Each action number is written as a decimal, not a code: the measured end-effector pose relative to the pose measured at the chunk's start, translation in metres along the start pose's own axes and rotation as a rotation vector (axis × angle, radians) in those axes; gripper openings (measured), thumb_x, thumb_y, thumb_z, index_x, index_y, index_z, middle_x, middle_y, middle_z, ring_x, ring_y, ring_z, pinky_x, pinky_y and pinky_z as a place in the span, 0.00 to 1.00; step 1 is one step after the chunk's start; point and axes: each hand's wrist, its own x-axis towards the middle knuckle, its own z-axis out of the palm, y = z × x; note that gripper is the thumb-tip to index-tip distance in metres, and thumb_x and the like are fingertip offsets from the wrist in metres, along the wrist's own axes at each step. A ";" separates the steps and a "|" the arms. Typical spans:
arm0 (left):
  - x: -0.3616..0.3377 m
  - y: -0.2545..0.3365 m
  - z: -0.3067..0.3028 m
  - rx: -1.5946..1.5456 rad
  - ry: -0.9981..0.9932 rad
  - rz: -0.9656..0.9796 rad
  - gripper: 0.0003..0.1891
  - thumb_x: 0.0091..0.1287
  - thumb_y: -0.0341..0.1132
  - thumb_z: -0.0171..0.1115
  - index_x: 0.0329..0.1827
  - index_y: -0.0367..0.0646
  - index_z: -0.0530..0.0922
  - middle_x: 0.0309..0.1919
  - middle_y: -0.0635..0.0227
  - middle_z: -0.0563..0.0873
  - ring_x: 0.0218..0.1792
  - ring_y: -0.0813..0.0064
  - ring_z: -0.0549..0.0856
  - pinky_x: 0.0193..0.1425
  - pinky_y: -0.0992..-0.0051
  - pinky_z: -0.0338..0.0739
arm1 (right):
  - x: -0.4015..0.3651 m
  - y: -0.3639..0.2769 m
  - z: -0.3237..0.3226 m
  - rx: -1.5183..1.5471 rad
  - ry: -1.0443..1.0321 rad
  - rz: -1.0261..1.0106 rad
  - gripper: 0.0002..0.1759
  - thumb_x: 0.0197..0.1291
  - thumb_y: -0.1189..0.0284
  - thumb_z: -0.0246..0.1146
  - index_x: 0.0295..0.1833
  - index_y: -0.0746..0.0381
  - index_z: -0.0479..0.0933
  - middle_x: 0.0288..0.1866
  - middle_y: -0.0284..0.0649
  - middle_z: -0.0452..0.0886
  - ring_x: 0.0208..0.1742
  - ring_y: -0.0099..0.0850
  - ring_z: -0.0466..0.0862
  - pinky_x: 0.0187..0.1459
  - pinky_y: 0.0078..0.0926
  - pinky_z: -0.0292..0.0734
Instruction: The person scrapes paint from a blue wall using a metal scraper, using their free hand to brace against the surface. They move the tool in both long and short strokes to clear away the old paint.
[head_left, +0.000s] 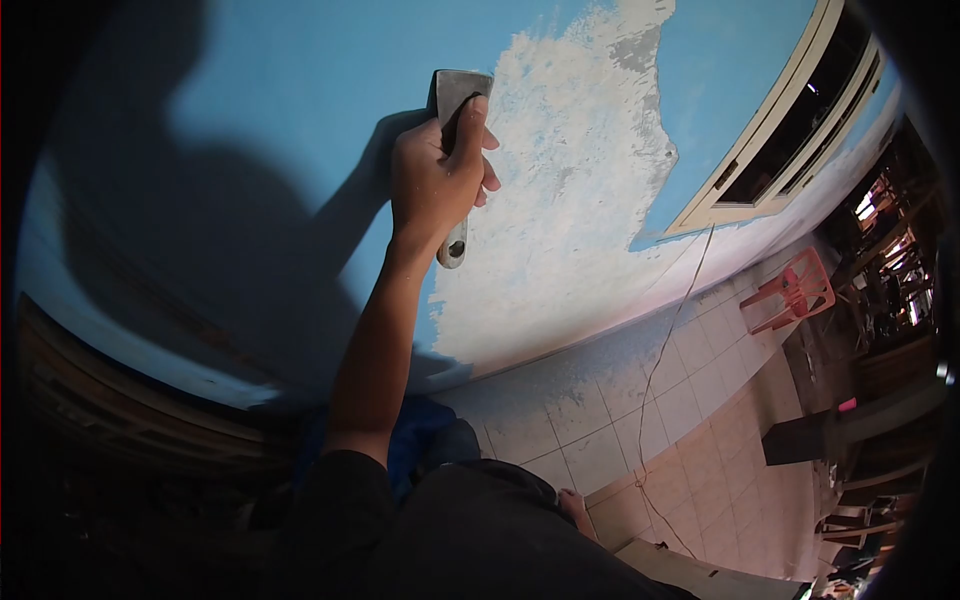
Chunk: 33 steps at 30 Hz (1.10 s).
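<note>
My left hand (440, 175) is raised against the wall, closed round a paint scraper (463, 88) with a wide flat metal blade. My thumb presses along the blade, and the fingers curl behind the handle. The handle's end (452, 252), which has a hole in it, shows below my hand. The blade's tip is by the border between blue paint (310, 80) and a scraped whitish patch (560, 200). Low beside my dark shirt, a small part of what looks like my right hand (575, 508) shows; its fingers are not clear.
A cream-framed window (735, 192) is set in the wall at right. A thin cable (655, 370) runs from it down across the tiled floor (600, 445). Paint dust lies along the wall's foot. A red plastic chair (792, 290) and wooden furniture (880, 410) stand farther right.
</note>
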 end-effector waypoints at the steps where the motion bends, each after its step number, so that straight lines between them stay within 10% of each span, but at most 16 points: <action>1: 0.000 0.001 0.001 -0.009 -0.009 -0.007 0.25 0.74 0.50 0.56 0.27 0.36 0.78 0.11 0.67 0.78 0.13 0.82 0.78 0.17 0.81 0.69 | -0.010 -0.008 0.001 0.048 0.002 0.050 0.26 0.64 0.68 0.59 0.67 0.62 0.70 0.52 0.47 0.82 0.45 0.38 0.83 0.45 0.39 0.80; 22: -0.007 -0.012 0.006 -0.021 0.007 0.044 0.25 0.74 0.50 0.56 0.27 0.36 0.78 0.10 0.67 0.78 0.11 0.82 0.77 0.16 0.80 0.68 | 0.145 0.200 0.038 -0.075 0.048 -0.119 0.22 0.57 0.66 0.63 0.56 0.64 0.81 0.46 0.46 0.87 0.49 0.31 0.86 0.52 0.30 0.79; 25: -0.002 0.001 0.011 -0.041 0.010 -0.001 0.25 0.74 0.50 0.56 0.26 0.37 0.78 0.11 0.67 0.78 0.11 0.82 0.77 0.16 0.80 0.68 | 0.025 0.068 0.020 -0.165 0.064 -0.069 0.24 0.58 0.67 0.62 0.57 0.69 0.79 0.47 0.49 0.86 0.48 0.33 0.86 0.50 0.30 0.80; 33: -0.006 -0.010 0.008 -0.045 0.038 0.013 0.23 0.74 0.47 0.57 0.26 0.36 0.77 0.11 0.67 0.77 0.12 0.82 0.78 0.16 0.81 0.68 | 0.003 0.015 0.025 0.190 0.118 -0.001 0.23 0.59 0.66 0.61 0.57 0.68 0.79 0.48 0.48 0.86 0.49 0.34 0.86 0.51 0.31 0.80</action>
